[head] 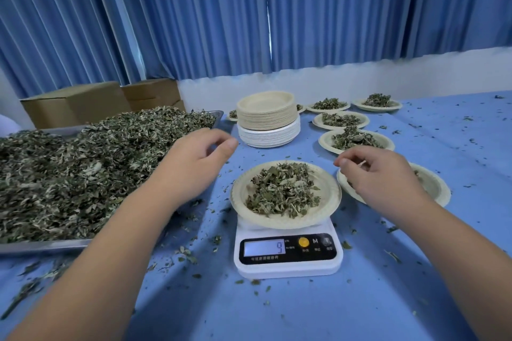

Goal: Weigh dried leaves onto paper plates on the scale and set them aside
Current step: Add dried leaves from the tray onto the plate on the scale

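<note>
A white digital scale (288, 253) stands at the centre and its display reads 9. On it sits a paper plate (329, 202) with a heap of dried leaves (282, 192). My left hand (194, 163) hovers left of that plate, over the edge of the metal tray (41, 245), with fingers loosely curled and nothing visible in them. My right hand (379, 174) hangs over another plate (435, 185) to the right, and its fingertips pinch a few leaf bits. The tray holds a big pile of dried leaves (83, 163).
A stack of empty paper plates (267, 119) stands behind the scale. Several filled plates (356, 140) lie at the back right. Cardboard boxes (83, 102) sit behind the tray. Leaf crumbs litter the blue tablecloth (443, 271). Blue curtains hang behind.
</note>
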